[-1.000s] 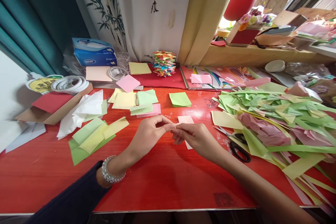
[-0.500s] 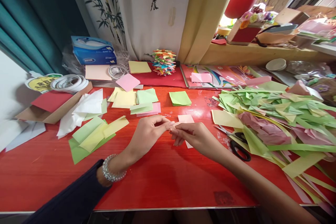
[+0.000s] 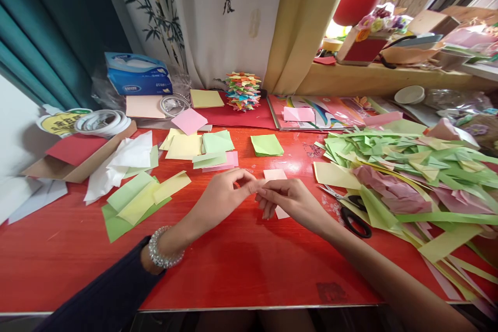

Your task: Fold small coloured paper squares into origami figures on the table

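My left hand (image 3: 227, 192) and my right hand (image 3: 288, 198) meet over the middle of the red table, thumbs and fingertips pinched together. Whatever is between the fingertips is too small or hidden to make out. Beneath and behind my right hand lies a pale pink paper piece (image 3: 274, 174), partly covered by the fingers. A stack of green paper squares (image 3: 267, 146) sits just beyond. Left of it are yellow paper squares (image 3: 184, 147) and mint green ones (image 3: 218, 142). A clear beaded bracelet (image 3: 160, 249) circles my left wrist.
Black-handled scissors (image 3: 356, 222) lie right of my right hand, beside a large heap of folded green paper pieces (image 3: 404, 153). Green and yellow sheets (image 3: 140, 199) lie to the left. At the back stand a multicoloured folded-paper tower (image 3: 243, 92) and a blue tissue box (image 3: 138, 75).
Both hands have shifted very slightly to the right, fingertips still together. The papers and scissors lie as before.
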`<state>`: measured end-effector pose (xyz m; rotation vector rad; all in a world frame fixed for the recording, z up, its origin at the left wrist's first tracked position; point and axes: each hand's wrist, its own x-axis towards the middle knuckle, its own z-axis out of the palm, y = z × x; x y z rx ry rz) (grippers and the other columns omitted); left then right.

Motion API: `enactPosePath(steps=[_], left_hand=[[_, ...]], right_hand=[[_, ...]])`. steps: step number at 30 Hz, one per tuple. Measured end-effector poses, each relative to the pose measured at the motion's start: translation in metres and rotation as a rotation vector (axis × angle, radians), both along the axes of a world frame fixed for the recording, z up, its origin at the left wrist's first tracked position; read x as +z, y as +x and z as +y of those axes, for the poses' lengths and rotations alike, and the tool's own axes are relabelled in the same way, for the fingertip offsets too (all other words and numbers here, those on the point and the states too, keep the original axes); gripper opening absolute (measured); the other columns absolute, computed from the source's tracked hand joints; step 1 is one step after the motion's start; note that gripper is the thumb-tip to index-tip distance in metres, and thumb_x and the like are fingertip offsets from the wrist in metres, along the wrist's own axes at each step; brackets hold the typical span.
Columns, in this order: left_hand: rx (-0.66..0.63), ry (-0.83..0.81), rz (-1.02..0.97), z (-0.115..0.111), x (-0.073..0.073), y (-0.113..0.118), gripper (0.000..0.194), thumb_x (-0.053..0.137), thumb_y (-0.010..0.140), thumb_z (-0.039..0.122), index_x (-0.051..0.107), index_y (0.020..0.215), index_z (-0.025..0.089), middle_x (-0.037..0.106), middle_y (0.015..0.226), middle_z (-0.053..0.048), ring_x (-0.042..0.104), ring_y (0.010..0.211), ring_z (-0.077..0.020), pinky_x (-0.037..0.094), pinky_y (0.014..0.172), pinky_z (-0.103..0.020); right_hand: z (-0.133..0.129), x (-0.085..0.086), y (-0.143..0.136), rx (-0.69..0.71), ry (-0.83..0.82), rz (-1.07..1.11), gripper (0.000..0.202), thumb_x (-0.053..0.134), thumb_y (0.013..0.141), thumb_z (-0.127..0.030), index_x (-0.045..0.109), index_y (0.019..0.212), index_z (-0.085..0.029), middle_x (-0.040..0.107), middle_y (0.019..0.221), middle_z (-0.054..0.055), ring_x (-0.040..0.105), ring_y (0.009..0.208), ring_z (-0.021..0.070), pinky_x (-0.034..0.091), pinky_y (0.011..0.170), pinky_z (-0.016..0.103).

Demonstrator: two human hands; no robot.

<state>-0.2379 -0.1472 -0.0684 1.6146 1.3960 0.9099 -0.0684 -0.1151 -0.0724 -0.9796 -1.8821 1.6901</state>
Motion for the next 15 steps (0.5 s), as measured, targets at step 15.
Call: enactPosePath(steps=[15], left_hand=[[-0.055, -0.088, -0.095, 0.0026, -0.0075, -0.0011, 0.026, 0.050, 0.081, 0.039, 0.060, 0.075, 0.016, 0.057, 0.069, -0.001, 0.048, 0.062, -0.0121, 0.039, 0.061, -0.026]], right_hand=[[-0.0062, 0.0003, -0.0011, -0.070, 0.166, -0.120, 0.027, 0.044, 0.086, -0.034, 0.057, 0.070, -0.016, 0.052, 0.053, -0.002, 0.050, 0.041, 0.0078, 0.039, 0.043, 0.019]])
